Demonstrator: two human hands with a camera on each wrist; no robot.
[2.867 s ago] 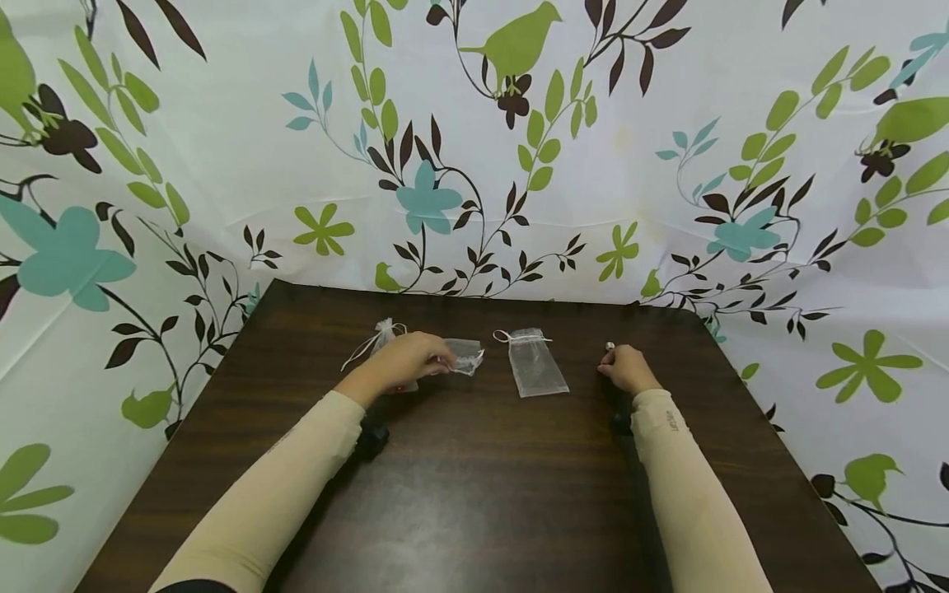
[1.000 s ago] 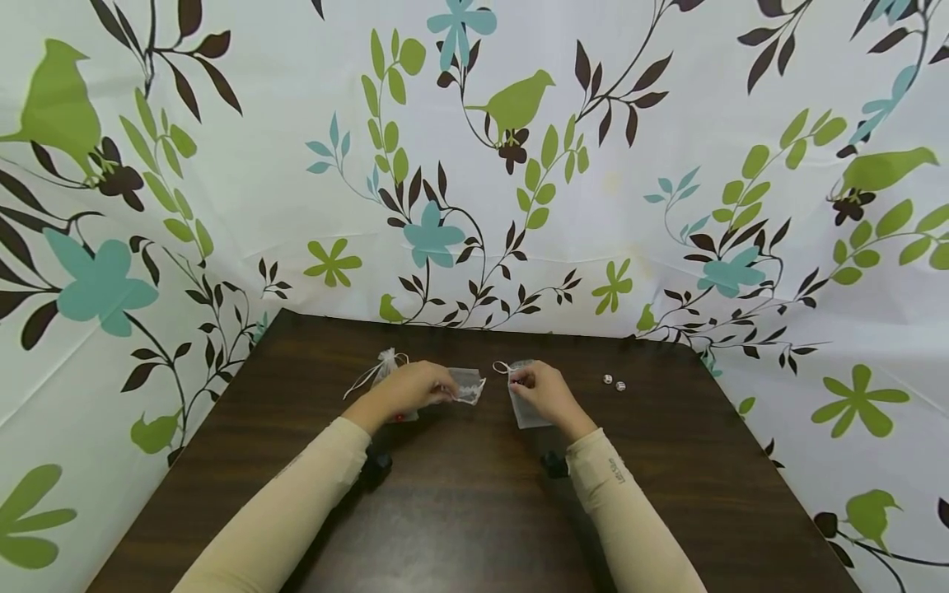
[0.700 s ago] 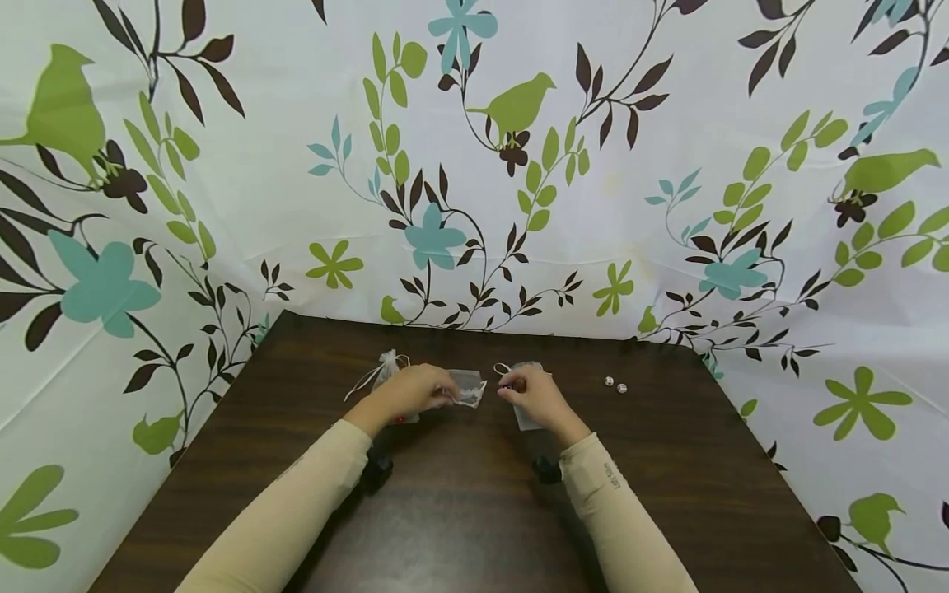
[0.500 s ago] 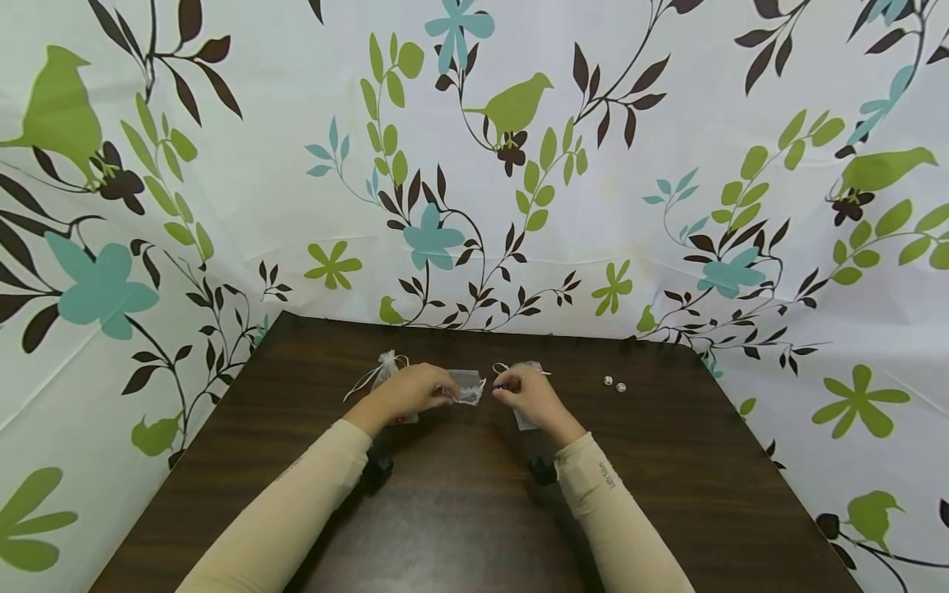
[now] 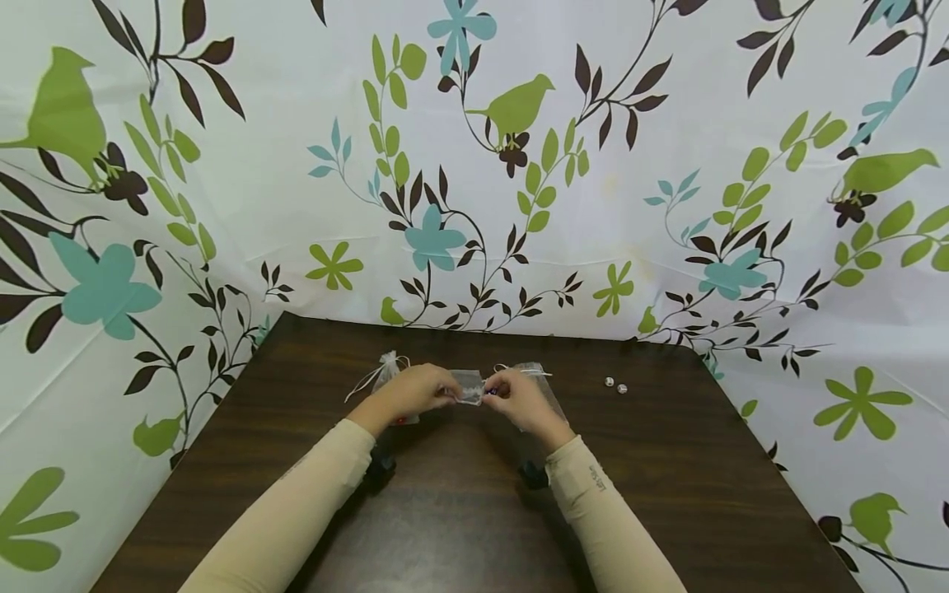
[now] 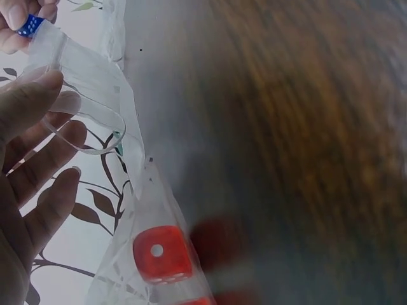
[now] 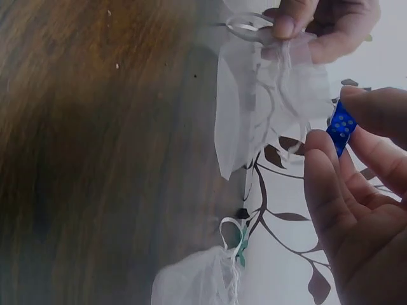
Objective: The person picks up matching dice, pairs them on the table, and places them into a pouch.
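Observation:
My left hand [image 5: 418, 387] pinches a sheer white drawstring pouch [image 5: 467, 379] near its gathered mouth, the cord looping off beside the fingers. Held between thumb and fingertips of my right hand [image 5: 525, 402] is a blue die [image 7: 341, 127] with white pips. That die is right at the pouch's mouth, as the left wrist view also shows. Partly hidden behind my left forearm, a tied pouch [image 5: 388, 367] holds red dice; one red die [image 6: 162, 254] shows through its mesh in the left wrist view. A flat sheer pouch [image 5: 550, 394] lies behind my right hand.
Two white dice [image 5: 615, 385] sit on the dark wooden table [image 5: 460, 511] to the right of my right hand. A white curtain [image 5: 474, 165] printed with leaves and birds hangs along the table's back and sides.
My right hand has come left from beside the white dice, across the flat pouch, to the held pouch's mouth with the blue die. My left hand has stayed in place on its pouch.

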